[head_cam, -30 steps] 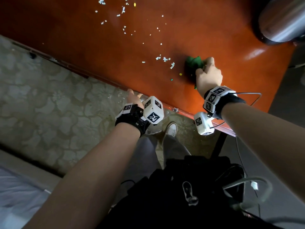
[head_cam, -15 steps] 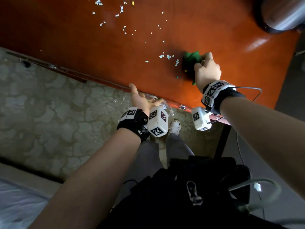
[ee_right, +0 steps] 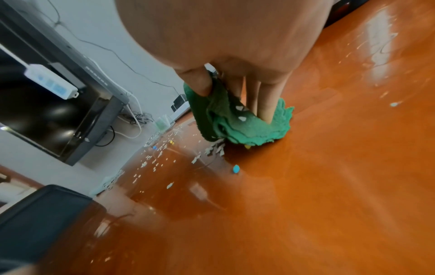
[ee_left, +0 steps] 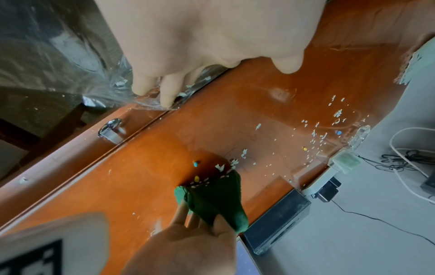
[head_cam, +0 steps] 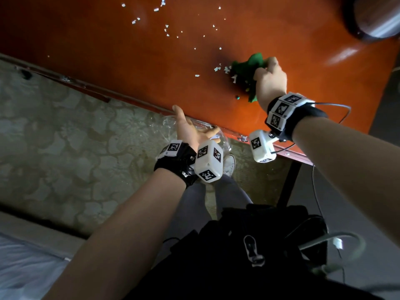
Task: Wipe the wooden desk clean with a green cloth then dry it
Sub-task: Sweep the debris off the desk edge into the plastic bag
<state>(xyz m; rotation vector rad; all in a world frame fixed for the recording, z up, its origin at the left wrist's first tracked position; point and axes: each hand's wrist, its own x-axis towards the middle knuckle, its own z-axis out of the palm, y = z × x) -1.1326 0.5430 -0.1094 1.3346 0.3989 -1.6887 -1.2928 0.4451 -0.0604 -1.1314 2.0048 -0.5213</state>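
Observation:
My right hand (head_cam: 269,81) grips a bunched green cloth (head_cam: 249,68) and presses it on the glossy orange-brown wooden desk (head_cam: 129,61). White paper scraps (head_cam: 225,69) and a few coloured bits lie right against the cloth's left edge, with more scattered farther left. In the right wrist view the fingers (ee_right: 266,104) dig into the cloth (ee_right: 235,121). My left hand (head_cam: 190,128) is at the desk's near edge. Its straight fingers (ee_left: 168,96) press a clear plastic bag (ee_left: 70,65) against that edge.
A round metal vessel (head_cam: 378,16) stands at the desk's far right corner. A black box (ee_left: 275,219), a dark monitor (ee_right: 47,104) and a white power strip (ee_right: 50,81) with cables sit along the far side. A metal drawer handle (ee_left: 110,128) is below the near edge.
My left hand has risen to the desk edge and turned palm up with the plastic bag. The cloth has slid slightly left, and scraps now bunch against it.

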